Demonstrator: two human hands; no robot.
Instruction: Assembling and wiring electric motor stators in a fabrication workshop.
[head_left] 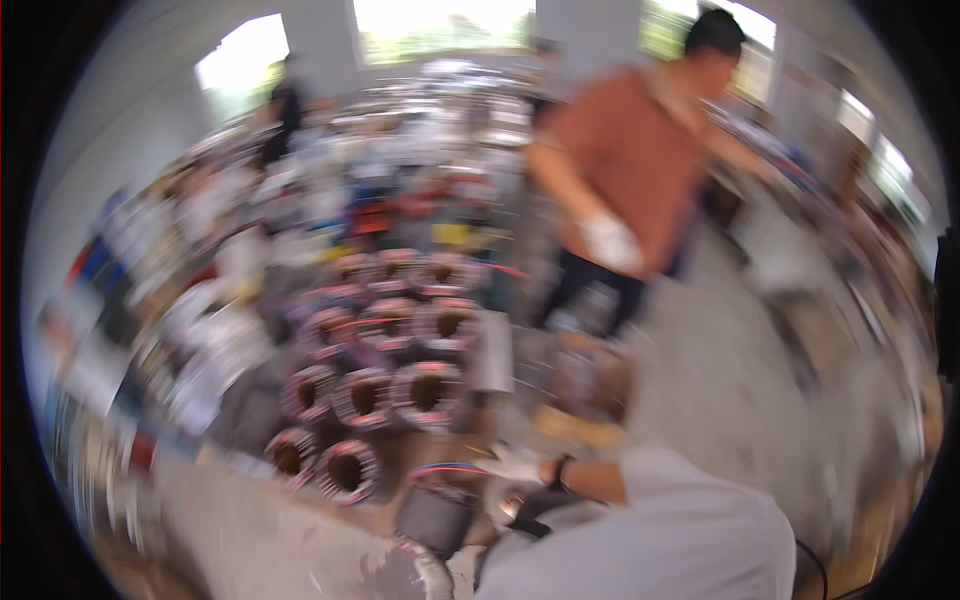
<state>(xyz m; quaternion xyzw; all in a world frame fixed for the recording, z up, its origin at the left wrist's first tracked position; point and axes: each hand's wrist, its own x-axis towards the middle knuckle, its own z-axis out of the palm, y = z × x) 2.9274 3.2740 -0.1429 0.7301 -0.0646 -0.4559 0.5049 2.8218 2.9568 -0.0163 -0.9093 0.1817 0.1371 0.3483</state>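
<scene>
A: Two gloved hands show low in the blurred head view. Your right hand [512,464] in its white work glove lies flat on the dark round motor stator with red and blue wires [440,505], which sits at the near edge of the bench, just in front of your chest.

B: And your left hand [432,572]?

A: It sits beside the stator's lower edge; whether it grips, I cannot tell.

B: What could go wrong?

A: As I judge it, the loose wires could snag your glove. The rows of copper-wound stator cores with pink insulation [372,395] stand close behind; a careless shove might topple one. A person in a rust-brown shirt [640,150] works near.
</scene>
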